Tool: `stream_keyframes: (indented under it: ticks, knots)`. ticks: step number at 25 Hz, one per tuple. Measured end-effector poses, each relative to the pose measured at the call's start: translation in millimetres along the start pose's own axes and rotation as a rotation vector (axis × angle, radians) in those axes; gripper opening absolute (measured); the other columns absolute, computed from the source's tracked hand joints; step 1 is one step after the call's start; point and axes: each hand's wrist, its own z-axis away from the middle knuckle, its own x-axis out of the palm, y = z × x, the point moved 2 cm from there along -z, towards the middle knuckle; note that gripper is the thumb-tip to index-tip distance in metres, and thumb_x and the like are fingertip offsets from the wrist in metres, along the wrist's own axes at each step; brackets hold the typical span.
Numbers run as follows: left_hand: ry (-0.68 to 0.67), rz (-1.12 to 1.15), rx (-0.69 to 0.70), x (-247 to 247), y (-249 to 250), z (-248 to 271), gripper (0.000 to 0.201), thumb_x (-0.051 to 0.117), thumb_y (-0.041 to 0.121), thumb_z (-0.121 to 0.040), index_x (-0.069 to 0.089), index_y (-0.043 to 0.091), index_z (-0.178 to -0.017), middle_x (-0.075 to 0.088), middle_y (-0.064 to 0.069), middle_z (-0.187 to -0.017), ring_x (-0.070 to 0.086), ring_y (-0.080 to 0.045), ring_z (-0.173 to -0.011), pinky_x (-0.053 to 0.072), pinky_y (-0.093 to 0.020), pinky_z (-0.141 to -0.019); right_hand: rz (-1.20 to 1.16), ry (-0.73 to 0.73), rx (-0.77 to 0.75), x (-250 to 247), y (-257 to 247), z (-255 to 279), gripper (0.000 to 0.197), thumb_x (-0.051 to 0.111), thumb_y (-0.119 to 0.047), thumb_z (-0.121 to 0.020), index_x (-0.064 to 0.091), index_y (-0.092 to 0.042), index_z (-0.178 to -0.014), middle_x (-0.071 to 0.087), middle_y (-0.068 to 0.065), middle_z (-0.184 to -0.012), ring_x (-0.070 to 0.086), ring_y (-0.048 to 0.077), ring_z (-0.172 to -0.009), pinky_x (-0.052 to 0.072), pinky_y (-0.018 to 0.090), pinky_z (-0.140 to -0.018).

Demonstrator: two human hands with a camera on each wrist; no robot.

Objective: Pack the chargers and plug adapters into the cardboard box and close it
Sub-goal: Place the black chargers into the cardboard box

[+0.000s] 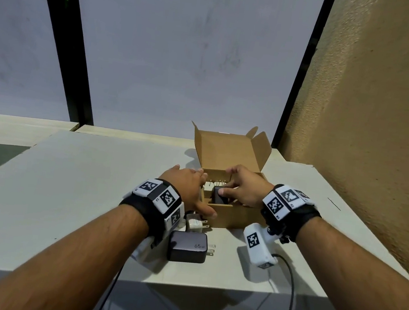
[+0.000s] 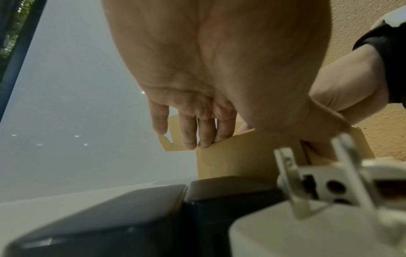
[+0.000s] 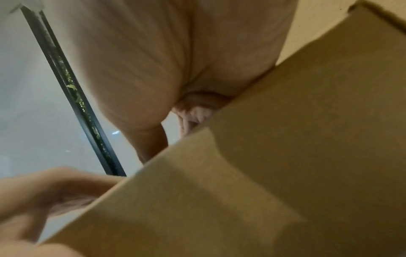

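Observation:
The open cardboard box (image 1: 236, 220) stands on the table with its lid (image 1: 227, 152) raised at the back. My right hand (image 1: 235, 192) is over the box and grips a black charger (image 1: 219, 195) just inside the front wall. Metal prongs (image 1: 216, 182) of other plugs stick up behind it. My left hand (image 1: 201, 193) holds the box's left front corner, fingers (image 2: 197, 135) on the left wall's rim and thumb on the front wall. On the table, left of the box, lie a white plug adapter (image 1: 194, 223) and a dark grey 65W charger (image 1: 187, 247). The right wrist view shows mostly box wall (image 3: 285, 139).
A textured tan wall (image 1: 384, 126) rises close on the right, and window panes stand behind the table (image 1: 63, 188). A white wrist camera unit (image 1: 259, 245) with a black cable (image 1: 291, 283) hangs under my right wrist. The table's front edge is near my forearms.

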Motion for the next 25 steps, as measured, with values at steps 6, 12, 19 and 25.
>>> stream_keyframes:
  ticks: [6,12,19,25]
  knots:
    - [-0.011,-0.015,0.0,1,0,-1,0.107,0.051,0.081,-0.07,0.025,0.016,-0.15,0.022,-0.003,-0.16,0.032,-0.023,-0.141,0.022,-0.046,-0.116,0.141,-0.007,-0.012,11,-11,1,0.039,0.062,-0.035,-0.089,0.054,-0.01,-0.119,0.071,0.009,-0.108,0.066,0.023,-0.099,0.052,0.036,-0.088]
    - [-0.001,-0.013,0.004,3,-1,-1,0.106,0.051,0.081,-0.07,0.025,0.016,-0.15,0.022,-0.002,-0.16,0.032,-0.023,-0.141,0.022,-0.046,-0.116,0.269,-0.073,-0.057,17,-17,0,0.026,0.056,-0.028,-0.094,0.067,-0.011,-0.111,0.071,0.008,-0.109,0.065,0.023,-0.1,0.051,0.036,-0.091]
    - [-0.005,-0.012,0.006,2,0,-1,0.105,0.053,0.08,-0.07,0.026,0.016,-0.15,0.022,-0.003,-0.16,0.033,-0.024,-0.141,0.022,-0.045,-0.116,0.419,-0.103,-0.094,23,-12,-10,0.03,0.053,-0.029,-0.095,0.068,-0.016,-0.117,0.071,0.005,-0.113,0.063,0.022,-0.099,0.05,0.035,-0.089]
    - [0.004,-0.021,0.006,4,-1,-1,0.105,0.051,0.081,-0.07,0.027,0.017,-0.15,0.024,-0.001,-0.159,0.036,-0.024,-0.138,0.025,-0.045,-0.114,0.452,-0.08,-0.091,18,-17,9,0.035,0.047,-0.031,-0.097,0.059,-0.019,-0.127,0.065,0.005,-0.124,0.059,0.024,-0.111,0.045,0.035,-0.094]
